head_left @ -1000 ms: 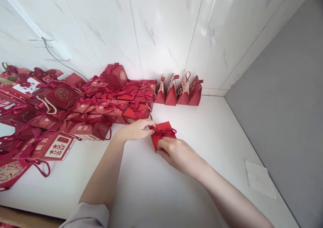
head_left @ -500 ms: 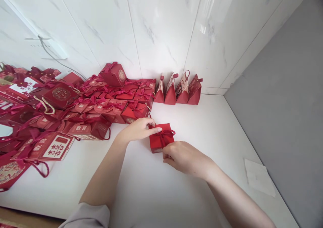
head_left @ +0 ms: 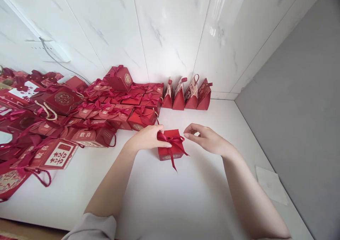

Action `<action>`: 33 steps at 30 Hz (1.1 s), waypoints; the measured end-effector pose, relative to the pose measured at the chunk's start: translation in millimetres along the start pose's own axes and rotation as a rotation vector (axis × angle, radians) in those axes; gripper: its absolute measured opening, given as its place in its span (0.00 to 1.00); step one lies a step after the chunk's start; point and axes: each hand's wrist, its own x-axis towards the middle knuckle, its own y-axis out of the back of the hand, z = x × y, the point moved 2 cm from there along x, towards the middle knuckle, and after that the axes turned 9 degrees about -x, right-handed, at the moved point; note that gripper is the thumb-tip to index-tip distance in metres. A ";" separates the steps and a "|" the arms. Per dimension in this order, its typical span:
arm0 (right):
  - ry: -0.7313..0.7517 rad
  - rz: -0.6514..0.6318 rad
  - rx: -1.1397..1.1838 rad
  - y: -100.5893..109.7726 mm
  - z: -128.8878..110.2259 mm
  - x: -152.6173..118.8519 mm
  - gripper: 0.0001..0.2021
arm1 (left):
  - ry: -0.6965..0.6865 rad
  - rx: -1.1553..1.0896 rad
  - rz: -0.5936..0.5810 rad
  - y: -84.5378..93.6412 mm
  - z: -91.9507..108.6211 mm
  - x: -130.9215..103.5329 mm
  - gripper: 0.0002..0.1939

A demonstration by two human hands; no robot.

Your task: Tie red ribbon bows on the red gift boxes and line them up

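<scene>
Red gift box: on tabletop, well in from back edge. Left hand clamped on its left side, presumably for steadiness; right hand just beside, fingertips slightly apart.

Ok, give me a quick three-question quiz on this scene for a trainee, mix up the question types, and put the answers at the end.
1. True or false: the left hand is touching the red box with the ribbon bow on top.

2. How many tapered boxes stand in the row by the wall, just right of the large cluster of boxes?

3. Where is the right hand?
A) on the paper sheet
B) just right of the bow
C) against the wall tiles

Key: 1 true; 2 four; 3 B.
</scene>
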 end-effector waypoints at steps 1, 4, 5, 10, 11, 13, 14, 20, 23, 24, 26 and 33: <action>-0.043 0.017 -0.007 -0.6 5.0 3.1 0.16 | 0.002 -0.011 -0.010 0.2 0.1 -0.5 0.25; -0.131 -0.071 0.109 -7.6 14.2 11.4 0.19 | -0.003 -0.026 -0.019 0.6 -0.1 -0.7 0.25; -0.119 -0.109 0.165 -10.1 14.6 13.6 0.20 | -0.006 -0.028 -0.016 0.6 -0.4 -0.4 0.25; 0.073 -0.246 0.283 -18.1 7.9 20.0 0.20 | -0.019 -0.030 0.000 0.3 -1.6 1.6 0.26; 0.095 -0.265 0.285 -19.2 7.2 20.4 0.21 | -0.025 -0.035 -0.004 0.1 -1.6 2.0 0.26; 0.128 -0.285 0.293 -20.8 7.3 20.4 0.23 | -0.046 -0.057 -0.018 -0.1 -1.3 2.8 0.24; 0.136 -0.289 0.298 -21.4 8.0 20.2 0.24 | -0.056 -0.072 -0.024 -0.1 -1.0 3.2 0.24; 0.014 -0.333 0.220 -22.9 18.7 18.9 0.34 | -0.054 -0.087 -0.041 0.2 -0.5 4.2 0.24; 0.001 -0.377 0.165 -21.0 21.7 16.8 0.38 | -0.045 -0.072 -0.051 1.0 -0.7 3.5 0.24; 0.006 -0.387 0.155 -19.8 21.8 15.5 0.38 | -0.049 -0.066 -0.058 1.6 -0.8 2.9 0.24; 0.025 -0.391 0.138 -16.6 20.8 12.6 0.39 | -0.068 -0.052 -0.080 4.1 -0.8 0.9 0.22; 0.121 -0.317 0.143 -3.0 14.5 8.9 0.33 | -0.050 -0.044 -0.118 21.1 -4.1 -8.7 0.22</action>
